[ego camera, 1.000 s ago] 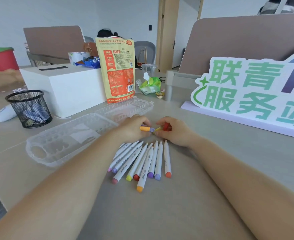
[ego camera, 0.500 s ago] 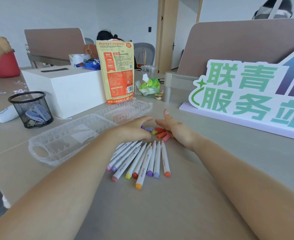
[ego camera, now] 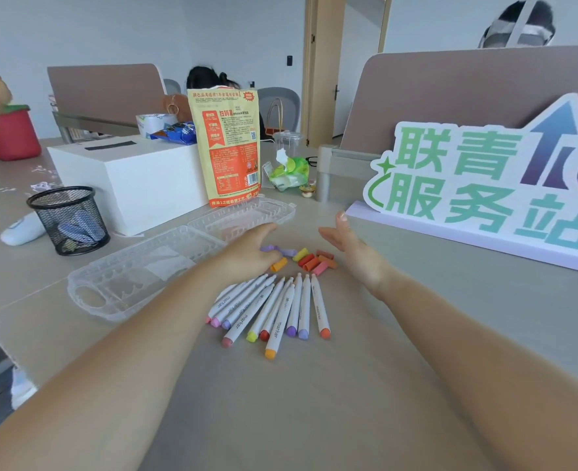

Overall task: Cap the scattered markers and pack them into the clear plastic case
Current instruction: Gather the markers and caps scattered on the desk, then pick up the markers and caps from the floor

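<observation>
Two hands frame the loose caps [ego camera: 301, 258], both spread and holding nothing. Left of the left hand [ego camera: 252, 248] lies the clear plastic case [ego camera: 138, 277], open; below both, the markers [ego camera: 274, 307] (uncapped). Right hand [ego camera: 350, 243]: I would pinch one cap, match colour, push straight.

Open left hand [ego camera: 250, 253] covers part of the loose coloured marker caps [ego camera: 309, 260]; count not readable. Left forearm hides the upper ends of the leftmost white-barrelled markers [ego camera: 270, 309]. Green-lettered white sign [ego camera: 485, 188] cut by right frame edge. Black mesh pen cup [ego camera: 68, 219] contents indistinct.
</observation>
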Demonstrator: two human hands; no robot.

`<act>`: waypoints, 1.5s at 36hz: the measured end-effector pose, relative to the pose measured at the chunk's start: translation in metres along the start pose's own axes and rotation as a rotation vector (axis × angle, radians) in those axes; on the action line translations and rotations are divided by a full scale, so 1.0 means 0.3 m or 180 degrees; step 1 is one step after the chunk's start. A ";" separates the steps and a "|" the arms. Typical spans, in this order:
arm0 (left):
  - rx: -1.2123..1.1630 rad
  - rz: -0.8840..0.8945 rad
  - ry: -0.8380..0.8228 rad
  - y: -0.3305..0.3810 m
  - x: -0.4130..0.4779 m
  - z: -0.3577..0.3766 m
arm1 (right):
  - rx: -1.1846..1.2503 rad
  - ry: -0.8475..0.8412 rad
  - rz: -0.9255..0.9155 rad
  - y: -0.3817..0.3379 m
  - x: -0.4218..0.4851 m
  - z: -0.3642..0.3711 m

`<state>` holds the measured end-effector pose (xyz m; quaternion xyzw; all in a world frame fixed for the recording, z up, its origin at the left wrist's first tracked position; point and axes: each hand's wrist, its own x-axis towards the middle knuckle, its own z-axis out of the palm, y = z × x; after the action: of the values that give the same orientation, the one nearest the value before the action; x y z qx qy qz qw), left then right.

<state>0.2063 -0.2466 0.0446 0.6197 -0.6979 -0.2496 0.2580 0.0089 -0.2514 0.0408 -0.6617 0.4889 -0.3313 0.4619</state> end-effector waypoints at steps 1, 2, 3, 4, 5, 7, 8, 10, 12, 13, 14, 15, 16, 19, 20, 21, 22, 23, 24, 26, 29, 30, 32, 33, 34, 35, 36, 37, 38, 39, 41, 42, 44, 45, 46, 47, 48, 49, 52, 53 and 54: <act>0.0017 0.0058 0.0068 0.003 -0.011 0.000 | -0.0107 0.0087 -0.0034 0.002 -0.017 -0.010; 0.0009 0.0107 0.0152 0.008 -0.023 0.003 | -0.0228 0.0190 -0.0061 0.006 -0.038 -0.019; -0.0017 0.0163 0.0268 0.017 -0.037 0.010 | -0.0356 0.0303 -0.0082 0.011 -0.058 -0.030; -0.0066 0.0217 0.0388 0.029 -0.056 0.021 | -0.0497 0.0417 -0.0095 0.020 -0.079 -0.042; -0.0123 0.0292 0.0499 0.048 -0.077 0.037 | -0.0634 0.0537 -0.0098 0.030 -0.103 -0.055; -0.0239 0.0469 0.0610 0.088 -0.113 0.082 | -0.0807 0.0743 -0.0089 0.053 -0.161 -0.086; -0.0322 0.0529 0.0591 0.113 -0.132 0.111 | -0.0848 0.0843 -0.0090 0.062 -0.197 -0.103; -0.0490 0.0614 0.0477 0.176 -0.179 0.172 | -0.0894 0.1057 -0.0099 0.074 -0.288 -0.137; -0.0552 0.0745 0.0376 0.241 -0.224 0.230 | -0.0957 0.1257 -0.0059 0.085 -0.395 -0.175; -0.0528 0.0911 0.0347 0.272 -0.244 0.258 | -0.0997 0.1357 -0.0036 0.091 -0.452 -0.195; -0.0540 0.1082 0.0304 0.304 -0.265 0.284 | -0.1029 0.1463 -0.0027 0.099 -0.514 -0.215; -0.0602 0.1209 0.0244 0.337 -0.289 0.310 | -0.1053 0.1575 -0.0019 0.108 -0.577 -0.236; -0.0664 0.1286 0.0177 0.368 -0.314 0.334 | -0.1074 0.1681 0.0000 0.115 -0.643 -0.255; -0.0822 0.1495 0.0018 0.466 -0.410 0.409 | -0.1111 0.2015 0.0089 0.129 -0.860 -0.297; -0.0903 0.1588 -0.0047 0.496 -0.446 0.435 | -0.1096 0.2136 0.0119 0.128 -0.936 -0.303; -0.0982 0.1684 -0.0122 0.528 -0.488 0.461 | -0.1074 0.2269 0.0161 0.127 -1.018 -0.305; -0.1048 0.1767 -0.0198 0.560 -0.534 0.489 | -0.1057 0.2413 0.0204 0.126 -1.104 -0.303; -0.1094 0.1834 -0.0276 0.590 -0.583 0.516 | -0.1049 0.2564 0.0240 0.128 -1.189 -0.298; -0.1142 0.1898 -0.0366 0.618 -0.637 0.542 | -0.1061 0.2709 0.0284 0.129 -1.274 -0.290; -0.1214 0.2026 -0.0559 0.671 -0.753 0.591 | -0.1102 0.2984 0.0376 0.131 -1.448 -0.262; -0.1296 0.2258 -0.0896 0.742 -0.938 0.650 | -0.1179 0.3403 0.0538 0.130 -1.715 -0.201; -0.1321 0.2339 -0.1004 0.764 -1.000 0.665 | -0.1193 0.3533 0.0634 0.127 -1.802 -0.176; -0.1391 0.2503 -0.1192 0.803 -1.120 0.689 | -0.1208 0.3832 0.0809 0.117 -1.967 -0.122; -0.1440 0.2579 -0.1280 0.821 -1.179 0.698 | -0.1219 0.4003 0.0864 0.112 -2.046 -0.094; -0.1480 0.2632 -0.1372 0.836 -1.237 0.708 | -0.1233 0.4158 0.0914 0.104 -2.121 -0.064; -0.1508 0.2672 -0.1472 0.850 -1.297 0.716 | -0.1251 0.4295 0.0992 0.094 -2.195 -0.032; -0.1532 0.2703 -0.1577 0.863 -1.356 0.724 | -0.1273 0.4412 0.1088 0.079 -2.267 0.005; -0.1560 0.2735 -0.1686 0.875 -1.411 0.731 | -0.1286 0.4532 0.1189 0.067 -2.336 0.040; -0.1604 0.2772 -0.1800 0.887 -1.465 0.740 | -0.1297 0.4654 0.1300 0.052 -2.403 0.076; -0.1646 0.2810 -0.1924 0.898 -1.518 0.751 | -0.1305 0.4782 0.1414 0.039 -2.468 0.112; -0.1749 0.2867 -0.2138 0.918 -1.608 0.766 | -0.1291 0.4982 0.1619 0.022 -2.578 0.177; -0.1792 0.2935 -0.2252 0.931 -1.665 0.776 | -0.1267 0.5092 0.1710 0.012 -2.644 0.217; -0.1795 0.3062 -0.2454 0.955 -1.766 0.794 | -0.1222 0.5283 0.1825 0.000 -2.760 0.290; -0.1779 0.3112 -0.2545 0.967 -1.812 0.803 | -0.1202 0.5371 0.1874 -0.005 -2.813 0.322; -0.1778 0.3152 -0.2632 0.979 -1.858 0.813 | -0.1174 0.5453 0.1937 -0.010 -2.865 0.353; -0.1776 0.3192 -0.2725 0.990 -1.909 0.825 | -0.1145 0.5533 0.2022 -0.011 -2.920 0.386; -0.1784 0.3227 -0.2821 1.001 -1.960 0.840 | -0.1124 0.5603 0.2112 -0.011 -2.973 0.419; -0.1787 0.3267 -0.2916 1.013 -2.013 0.857 | -0.1112 0.5679 0.2198 -0.008 -3.029 0.451; -0.1724 0.3423 -0.3148 1.043 -2.186 0.916 | -0.1053 0.5936 0.2436 0.009 -3.203 0.541; -0.1692 0.3460 -0.3240 1.052 -2.247 0.940 | -0.1026 0.6007 0.2528 0.018 -3.261 0.572; -0.1655 0.3475 -0.3338 1.058 -2.306 0.967 | -0.1021 0.6064 0.2628 0.029 -3.317 0.601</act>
<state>-0.1532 0.4833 0.0063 -0.0874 -0.8525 -0.5017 0.1182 -0.1345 0.7481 -0.0179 0.0371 0.8760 -0.4631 -0.1297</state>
